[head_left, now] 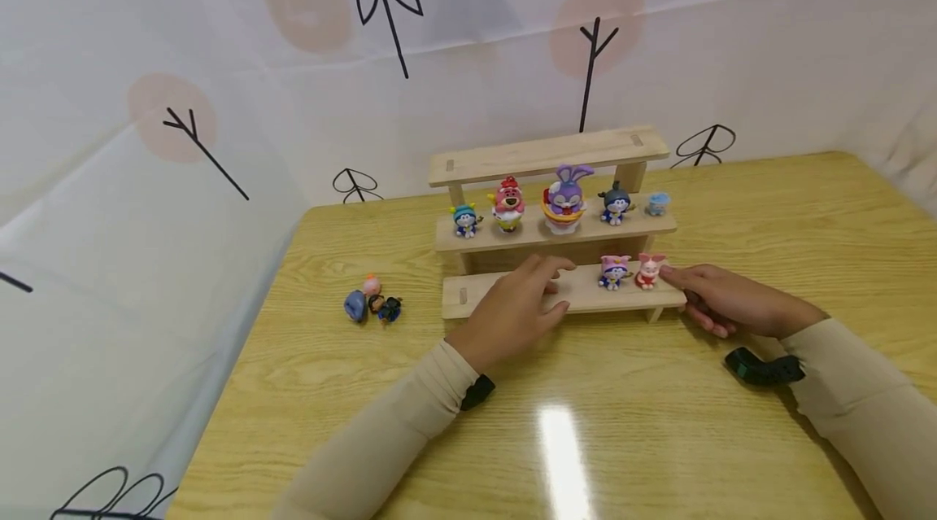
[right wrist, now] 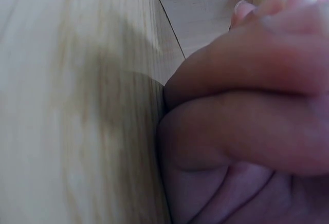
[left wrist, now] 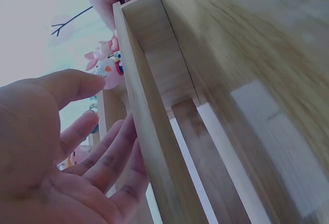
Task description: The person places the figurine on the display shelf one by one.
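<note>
My left hand (head_left: 516,308) reaches over the bottom tier of a wooden display shelf (head_left: 476,289), fingers loosely bent and holding nothing. Its fingertips come against the board in the left wrist view. At the right end of that tier is my right hand (head_left: 721,304), fingers curled at the board's end and uppermost digit beside a pink pig figurine (head_left: 648,271). Whether it touches the pig is unclear. Left of the pig stands a figurine in a pink hat (head_left: 613,273). In the right wrist view, curled fingers (right wrist: 231,126) lie against the tabletop.
On the middle tier stand a purple rabbit figurine (head_left: 565,198), a red bear figurine (head_left: 508,204), two blue-clad figurines and a small light-blue figurine (head_left: 657,203). Loose small figurines (head_left: 373,300) lie on the wooden table (head_left: 329,398) to the left. A patterned cloth hangs behind.
</note>
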A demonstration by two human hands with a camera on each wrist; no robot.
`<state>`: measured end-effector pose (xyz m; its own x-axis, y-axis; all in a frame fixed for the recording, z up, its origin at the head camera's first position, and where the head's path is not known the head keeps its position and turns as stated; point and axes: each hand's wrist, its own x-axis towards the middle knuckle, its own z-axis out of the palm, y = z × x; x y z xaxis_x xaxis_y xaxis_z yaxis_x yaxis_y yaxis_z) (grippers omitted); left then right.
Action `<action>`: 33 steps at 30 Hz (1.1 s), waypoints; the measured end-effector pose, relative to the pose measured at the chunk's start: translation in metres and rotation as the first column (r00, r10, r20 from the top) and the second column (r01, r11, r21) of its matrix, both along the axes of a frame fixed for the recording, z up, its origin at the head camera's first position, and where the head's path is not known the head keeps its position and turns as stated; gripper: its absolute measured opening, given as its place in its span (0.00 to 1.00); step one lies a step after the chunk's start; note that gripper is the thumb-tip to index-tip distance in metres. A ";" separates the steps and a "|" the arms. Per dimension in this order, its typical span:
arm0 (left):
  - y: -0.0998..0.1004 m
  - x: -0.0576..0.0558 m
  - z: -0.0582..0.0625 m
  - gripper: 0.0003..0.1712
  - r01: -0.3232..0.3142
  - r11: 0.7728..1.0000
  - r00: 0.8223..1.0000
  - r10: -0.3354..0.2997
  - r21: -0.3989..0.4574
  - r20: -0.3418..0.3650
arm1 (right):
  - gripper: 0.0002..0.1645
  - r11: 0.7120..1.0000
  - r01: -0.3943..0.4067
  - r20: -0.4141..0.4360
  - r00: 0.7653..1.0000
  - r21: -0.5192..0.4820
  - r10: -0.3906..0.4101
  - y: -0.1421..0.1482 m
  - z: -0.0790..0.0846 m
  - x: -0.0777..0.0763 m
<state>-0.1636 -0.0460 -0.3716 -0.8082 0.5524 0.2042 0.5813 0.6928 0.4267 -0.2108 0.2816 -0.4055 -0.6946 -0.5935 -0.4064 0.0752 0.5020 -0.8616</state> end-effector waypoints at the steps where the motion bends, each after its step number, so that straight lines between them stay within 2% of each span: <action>1: -0.003 0.001 0.000 0.26 0.004 1.000 1.000 -0.004 -0.008 0.001 | 0.41 1.000 -0.002 0.000 1.000 0.001 0.002 0.000 -0.001 0.000; 9: -0.021 0.013 0.000 0.25 0.045 0.988 0.997 -0.053 -0.148 -0.049 | 0.41 1.000 0.018 -0.007 1.000 0.009 -0.018 0.001 -0.001 0.000; 13: -0.030 0.019 -0.002 0.23 0.062 0.983 0.987 -0.085 -0.171 -0.133 | 0.41 1.000 0.004 -0.007 1.000 0.000 -0.004 0.000 -0.001 0.000; 15: -0.036 0.022 -0.003 0.21 0.064 0.986 0.977 -0.094 -0.157 -0.193 | 0.41 1.000 -0.002 -0.009 1.000 -0.005 0.002 0.000 -0.001 0.000; 19: -0.051 0.025 -0.006 0.15 0.087 0.991 0.944 -0.113 -0.097 -0.309 | 0.41 1.000 -0.005 -0.012 1.000 -0.007 0.005 0.000 -0.001 0.001; 23: -0.067 0.023 -0.005 0.12 0.114 0.992 0.912 -0.123 -0.047 -0.392 | 0.40 1.000 0.000 -0.012 1.000 -0.002 0.000 0.000 -0.001 0.000; 26: -0.080 0.019 -0.002 0.10 0.113 0.994 0.889 -0.104 -0.006 -0.447 | 0.41 1.000 0.007 -0.010 1.000 0.004 -0.007 0.000 -0.001 0.000; 29: -0.095 0.016 0.003 0.09 0.087 0.995 0.876 -0.057 0.042 -0.479 | 0.41 1.000 0.012 -0.012 1.000 0.013 -0.012 0.001 -0.001 0.000; 33: -0.114 0.011 0.004 0.09 0.022 0.994 0.879 0.031 0.104 -0.476 | 0.42 1.000 0.001 -0.015 1.000 0.011 -0.001 0.001 -0.002 -0.001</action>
